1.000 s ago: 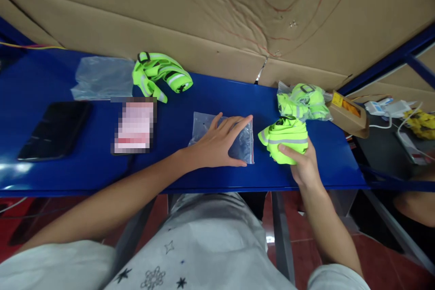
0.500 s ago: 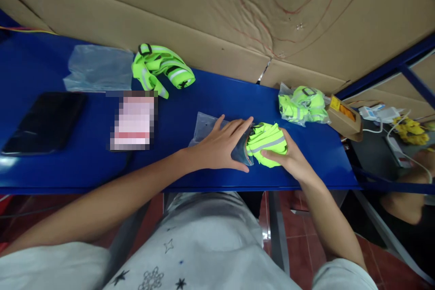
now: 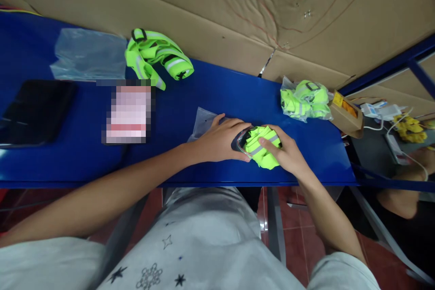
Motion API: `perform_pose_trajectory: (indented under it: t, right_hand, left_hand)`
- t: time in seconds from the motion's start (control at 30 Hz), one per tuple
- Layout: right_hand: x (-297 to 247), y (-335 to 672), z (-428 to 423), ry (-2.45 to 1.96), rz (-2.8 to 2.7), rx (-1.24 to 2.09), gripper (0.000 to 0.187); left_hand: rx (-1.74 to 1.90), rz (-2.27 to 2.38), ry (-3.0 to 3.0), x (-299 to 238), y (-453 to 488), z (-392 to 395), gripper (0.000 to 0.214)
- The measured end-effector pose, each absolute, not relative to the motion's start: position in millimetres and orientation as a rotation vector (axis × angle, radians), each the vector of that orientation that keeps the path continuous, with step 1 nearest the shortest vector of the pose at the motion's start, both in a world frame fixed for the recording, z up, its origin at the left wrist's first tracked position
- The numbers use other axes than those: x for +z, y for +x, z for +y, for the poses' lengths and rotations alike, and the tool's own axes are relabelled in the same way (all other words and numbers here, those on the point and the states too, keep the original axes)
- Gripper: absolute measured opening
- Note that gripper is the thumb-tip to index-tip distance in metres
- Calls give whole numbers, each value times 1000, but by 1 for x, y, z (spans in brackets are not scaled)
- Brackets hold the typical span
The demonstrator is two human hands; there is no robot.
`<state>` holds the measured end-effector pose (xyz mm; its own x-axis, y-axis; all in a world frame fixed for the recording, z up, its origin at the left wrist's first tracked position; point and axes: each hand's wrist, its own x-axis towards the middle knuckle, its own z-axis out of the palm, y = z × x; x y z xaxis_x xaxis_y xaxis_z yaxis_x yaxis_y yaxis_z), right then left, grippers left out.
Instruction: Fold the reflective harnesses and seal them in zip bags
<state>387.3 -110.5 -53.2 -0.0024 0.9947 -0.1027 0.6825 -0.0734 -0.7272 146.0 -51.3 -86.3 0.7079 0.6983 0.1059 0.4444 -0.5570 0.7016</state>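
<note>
My right hand (image 3: 287,149) grips a folded bundle of neon-yellow reflective strap (image 3: 261,147) with grey stripes, the thumb lying across its top. My left hand (image 3: 224,140) curves around the mouth of a clear plastic bag (image 3: 204,120), thumb and fingers at the rim. The bag's mouth faces the bundle, and the bundle's left side sits at the opening. The rest of the bag lies under and behind my left hand, partly hidden.
Behind lie a loose neon reflective strap (image 3: 159,54) with a black buckle and a flat plastic bag (image 3: 90,54). A blurred-out phone-like thing (image 3: 129,113) and a black tablet-like object (image 3: 37,111) are left. A bagged strap (image 3: 306,99) and cardboard box (image 3: 346,115) sit right.
My left hand's spread fingers have curled in around the bag's mouth. The right hand has brought the strap bundle slightly left, against the opening. The view has shifted a little.
</note>
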Motion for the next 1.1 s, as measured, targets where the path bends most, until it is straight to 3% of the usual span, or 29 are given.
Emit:
perform_pose_trajectory:
  t: [0.17, 0.47, 0.67, 0.87, 1.1]
  right_hand:
    - [-46, 387, -113, -1885, -1878, 842, 48]
    - [-19, 373, -105, -2030, -2145, 881, 46]
    - [-31, 374, -104, -1947, -2001, 887, 50]
    - [-40, 376, -110, -1591, -2035, 933, 37]
    - [-32, 371, -113, -1311, -2263, 671, 26]
  left_hand:
    - [361, 745, 2270, -88, 139, -45, 94]
    - [446, 814, 2263, -86, 141, -47, 55]
    - [243, 668, 2371, -78, 139, -57, 105]
    - [255, 677, 2436, -76, 139, -62, 93]
    - [239, 718, 2518, -70, 136, -63, 101]
